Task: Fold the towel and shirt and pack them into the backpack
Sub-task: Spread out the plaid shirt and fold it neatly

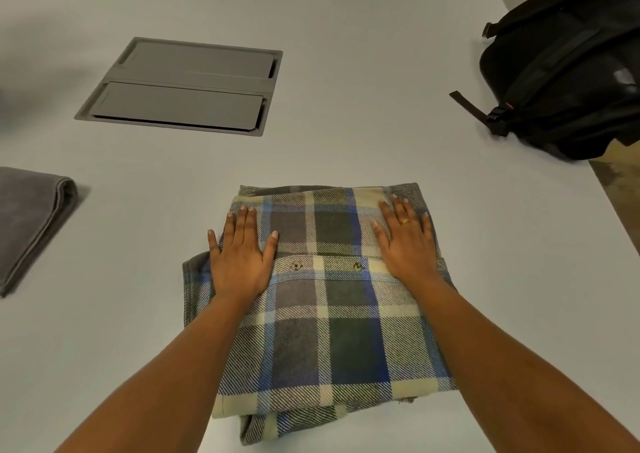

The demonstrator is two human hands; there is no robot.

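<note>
Plaid shirt (329, 314) lies folded into a thick rectangle on the desk (346, 106), directly in front of us, with two buttons showing across its middle. Left hand (240, 255) and right hand (407, 244) both lie flat on its far half, fingers straight and spread. They press down and grip nothing. Grey towel (31, 224) sits folded at the desk's left edge, well apart. Black backpack (568, 82) is at the far right, partly over the desk's edge. We cannot tell whether its opening is unzipped.

Risks, as we judge them:
- The fold is uneven, with loose layers sticking out at the near edge and the left side. Lifted by the top layer alone, the bundle would likely sag open.
- The cloth looks bulky. With the pressure off it may puff up and catch at the bag's mouth.
- The backpack overhangs, so a hard one-handed push could shove it off the desk.
- Its loose strap (467, 104) could snag.
</note>
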